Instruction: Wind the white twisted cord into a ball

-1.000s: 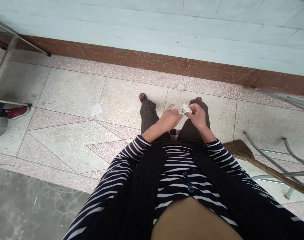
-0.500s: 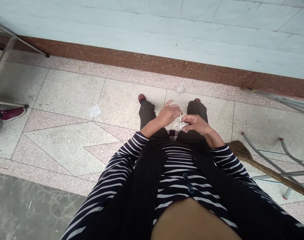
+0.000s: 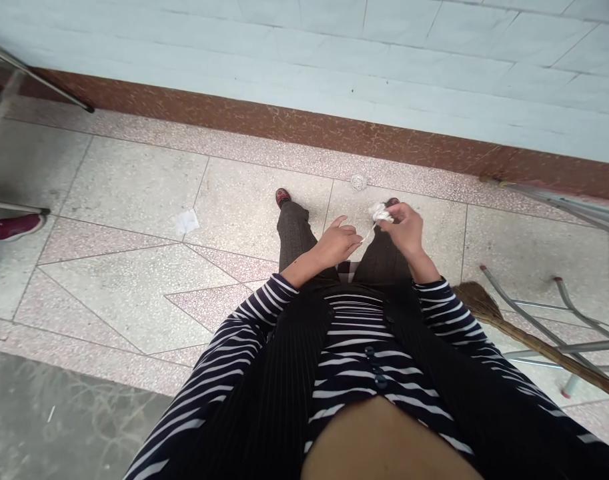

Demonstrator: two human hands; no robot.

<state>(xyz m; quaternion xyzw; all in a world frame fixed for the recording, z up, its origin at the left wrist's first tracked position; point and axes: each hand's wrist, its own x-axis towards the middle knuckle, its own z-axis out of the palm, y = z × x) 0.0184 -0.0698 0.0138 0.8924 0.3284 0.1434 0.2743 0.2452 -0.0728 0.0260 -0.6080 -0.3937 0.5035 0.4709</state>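
Between my hands a bundle of white yarn (image 3: 381,213) trails a short twisted strand (image 3: 369,233). My right hand (image 3: 405,230) is closed on the bundle, its fingertips at the bundle's right side. My left hand (image 3: 337,244) pinches the lower end of the strand between thumb and fingers, while one finger sticks up. The strand runs slantwise from the left fingertips up to the bundle. Both hands are in front of my lap, over my dark trousers (image 3: 384,257).
A ball of white string (image 3: 358,182) lies on the floor near the wall. To the right are a broom (image 3: 479,301) and a metal-legged stool (image 3: 534,320). A white paper scrap (image 3: 187,221) lies left. Another person's red shoe (image 3: 18,227) shows at the far left.
My right hand has moved up and away from me with the yarn bundle, drawing out more strand between the hands. My left hand has shifted slightly down, still holding the strand.
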